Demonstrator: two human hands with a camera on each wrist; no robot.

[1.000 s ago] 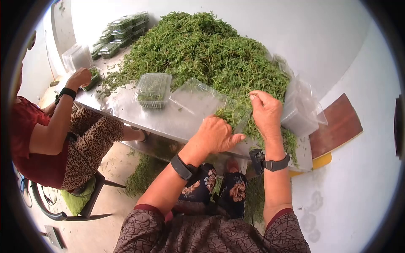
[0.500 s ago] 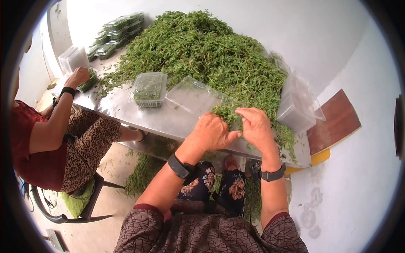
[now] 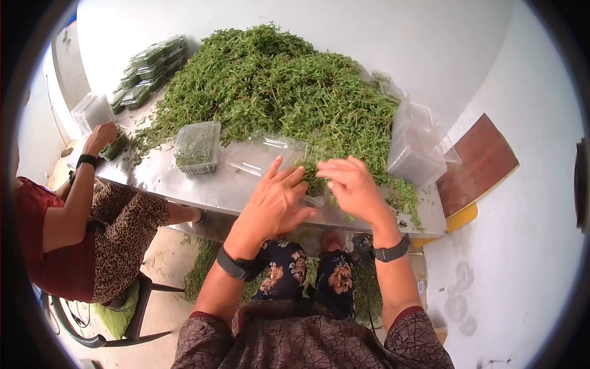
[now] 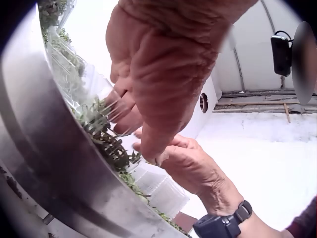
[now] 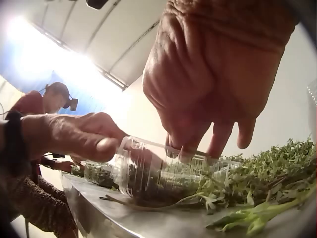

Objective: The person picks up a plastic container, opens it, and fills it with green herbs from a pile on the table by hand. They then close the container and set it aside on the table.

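An open clear container (image 5: pixel 130 181) with green leafy stems inside stands at the table's front edge, its lid (image 3: pixel 246 161) folded back toward the pile. My left hand (image 3: pixel 270 206) is at the container's left side, fingers spread and fairly straight, thumb pointing right. From the right, my right hand (image 3: pixel 356 190) reaches over it with fingers extended. In the right wrist view the right hand's (image 5: pixel 213 79) fingertips are down at the greens in the container, and the left hand (image 5: pixel 74 136) touches its far side. The left wrist view shows both hands close together, container partly hidden.
A large heap of greens (image 3: pixel 276 92) covers the table's back. A closed filled box (image 3: pixel 198 147) sits left, stacked filled boxes (image 3: pixel 150 67) farther back, nested empty containers (image 3: pixel 418 144) right. Another person (image 3: pixel 67 227) sits at the left, a hand at a box.
My left hand has opened out from bent fingers to spread ones and moved slightly left. The right hand came down and left to the container. The head view has shifted a little.
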